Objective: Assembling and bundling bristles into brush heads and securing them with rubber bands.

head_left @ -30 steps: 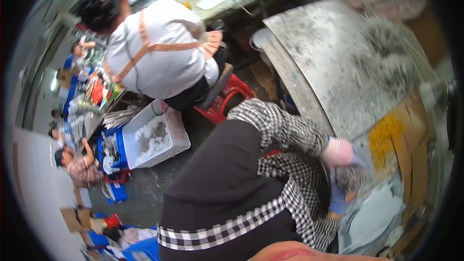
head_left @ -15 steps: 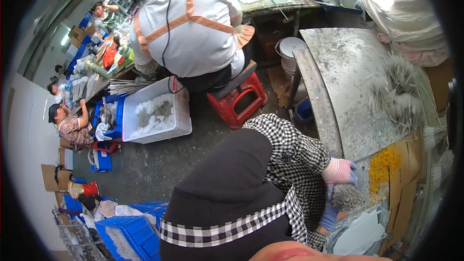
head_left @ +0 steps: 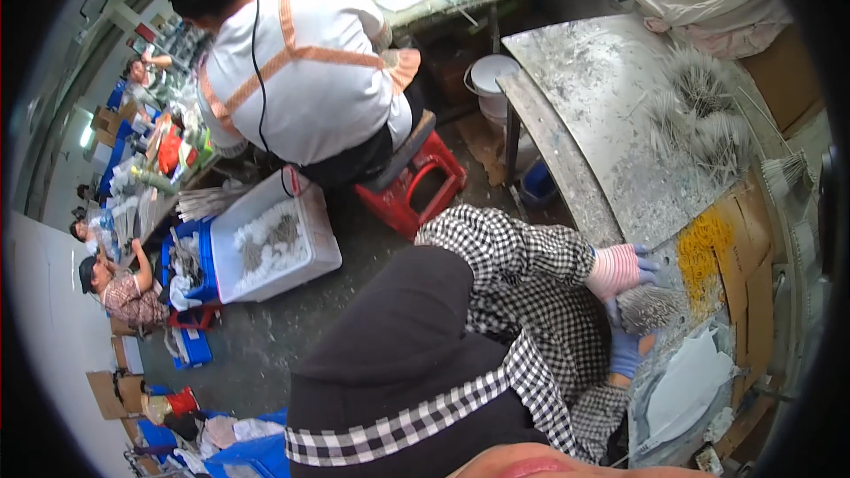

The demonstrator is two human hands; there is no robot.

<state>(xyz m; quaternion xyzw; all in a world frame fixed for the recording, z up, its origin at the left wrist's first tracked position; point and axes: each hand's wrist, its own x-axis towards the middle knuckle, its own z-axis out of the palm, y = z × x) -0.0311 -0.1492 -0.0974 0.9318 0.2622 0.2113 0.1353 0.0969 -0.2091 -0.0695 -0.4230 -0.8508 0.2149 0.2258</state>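
My left hand (head_left: 620, 270), in a pink-striped glove with blue fingertips, rests on top of a bundle of thin grey sticks (head_left: 653, 308) at the near edge of the grey metal table (head_left: 602, 80). My right hand (head_left: 625, 351), in a blue glove, grips the same bundle from below. Both checkered sleeves reach out from my dark apron. A heap of yellow rubber bands (head_left: 704, 248) lies on cardboard just beyond the bundle.
More grey stick bundles (head_left: 699, 115) lie fanned on the table. A white bag (head_left: 691, 381) lies beside my right hand. A co-worker in a white shirt (head_left: 301, 62) sits on a red stool (head_left: 416, 181) beside a white tub of sticks (head_left: 274, 243). A white bucket (head_left: 491, 80) stands under the table.
My view has swung, so the co-worker and the table sit lower and larger in frame. Both hands have stayed on the stick bundle at the table edge.
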